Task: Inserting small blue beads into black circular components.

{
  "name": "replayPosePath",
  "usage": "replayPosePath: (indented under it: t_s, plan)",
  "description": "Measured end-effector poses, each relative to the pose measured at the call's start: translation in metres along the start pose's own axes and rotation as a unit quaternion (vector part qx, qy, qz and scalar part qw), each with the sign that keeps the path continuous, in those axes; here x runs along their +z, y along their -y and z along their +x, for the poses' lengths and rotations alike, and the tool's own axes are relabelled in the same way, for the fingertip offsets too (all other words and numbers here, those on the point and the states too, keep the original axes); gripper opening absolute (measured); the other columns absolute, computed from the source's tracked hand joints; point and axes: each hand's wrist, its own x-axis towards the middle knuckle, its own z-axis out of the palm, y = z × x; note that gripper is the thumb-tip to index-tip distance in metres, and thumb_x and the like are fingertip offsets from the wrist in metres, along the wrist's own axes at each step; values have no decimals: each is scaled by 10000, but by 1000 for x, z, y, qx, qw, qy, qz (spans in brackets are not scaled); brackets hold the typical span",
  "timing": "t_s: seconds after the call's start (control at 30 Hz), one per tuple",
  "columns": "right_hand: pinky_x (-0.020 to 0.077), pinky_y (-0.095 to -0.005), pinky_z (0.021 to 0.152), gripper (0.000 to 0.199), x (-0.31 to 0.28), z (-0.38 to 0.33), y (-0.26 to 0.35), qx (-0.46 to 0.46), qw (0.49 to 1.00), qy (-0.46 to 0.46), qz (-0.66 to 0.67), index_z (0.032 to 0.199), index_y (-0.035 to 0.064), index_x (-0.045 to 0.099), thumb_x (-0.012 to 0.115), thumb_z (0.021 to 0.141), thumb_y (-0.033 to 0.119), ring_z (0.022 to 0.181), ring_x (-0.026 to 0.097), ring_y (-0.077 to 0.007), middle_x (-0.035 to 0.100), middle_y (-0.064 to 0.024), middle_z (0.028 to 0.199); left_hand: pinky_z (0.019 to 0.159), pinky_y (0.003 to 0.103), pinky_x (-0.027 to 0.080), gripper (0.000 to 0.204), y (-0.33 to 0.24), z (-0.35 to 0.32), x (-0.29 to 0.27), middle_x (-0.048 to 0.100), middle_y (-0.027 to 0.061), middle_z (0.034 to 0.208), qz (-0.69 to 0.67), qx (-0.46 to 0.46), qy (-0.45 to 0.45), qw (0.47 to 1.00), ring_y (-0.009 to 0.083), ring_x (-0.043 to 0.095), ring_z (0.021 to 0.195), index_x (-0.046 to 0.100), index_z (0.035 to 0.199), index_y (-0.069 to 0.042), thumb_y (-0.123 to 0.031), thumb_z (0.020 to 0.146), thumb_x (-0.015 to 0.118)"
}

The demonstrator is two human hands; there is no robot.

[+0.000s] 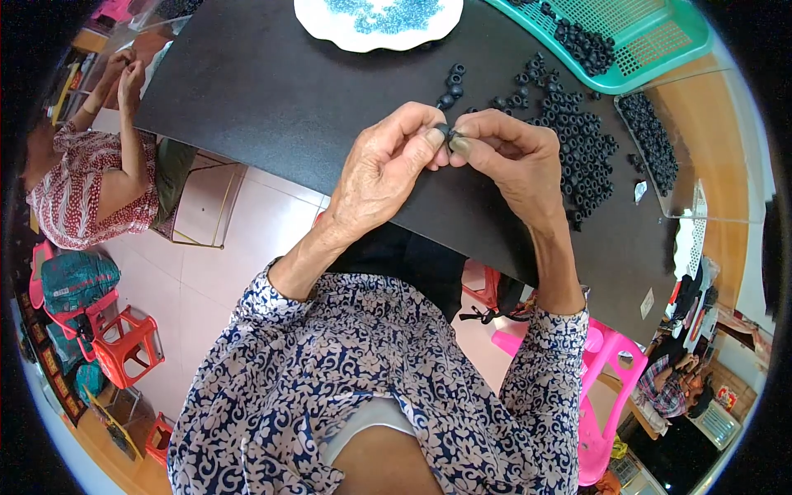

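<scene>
My left hand (386, 165) and my right hand (510, 153) meet over the dark table (272, 91). Their thumbs and fingers are closed on a small black ring-shaped piece (445, 129), partly hidden by the fingertips. Just beyond my fingers lies a short row of black pieces (454, 80). To the right of my right hand, many similar black rings (587, 148) are spread in a loose pile, hollow centres showing on some. At the far edge of view sits a white scalloped plate (381, 41) with tiny blue bits on it.
A green plastic basket (623, 80) holding black pieces stands at the far right. Beside it is a clear tray (672, 196) with more. Another person (99, 177) sits at the left. Pink and red stools (130, 346) stand on the tiled floor (256, 231).
</scene>
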Motion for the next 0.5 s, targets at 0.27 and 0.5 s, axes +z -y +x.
replayPosePath:
  t_s: [0.27, 0.5]
  plan:
    - [505, -224, 720, 71, 0, -1, 4, -33, 997, 13, -63, 880, -64, 644, 639, 811, -82, 794, 626, -111, 631, -61, 878, 716, 244, 484, 174, 0, -1, 0, 607, 41, 810, 12, 6, -1, 1000, 99, 573, 775, 572, 1023, 24, -119, 987, 478]
    - [501, -227, 731, 86, -4, 0, 4, -69, 983, 27, -166, 876, -64, 646, 667, 793, -69, 798, 625, -112, 631, -68, 885, 711, 242, 483, 176, -1, -2, 0, 614, 36, 809, 33, 13, 3, 999, 98, 577, 773, 577, 1032, 20, -125, 982, 489]
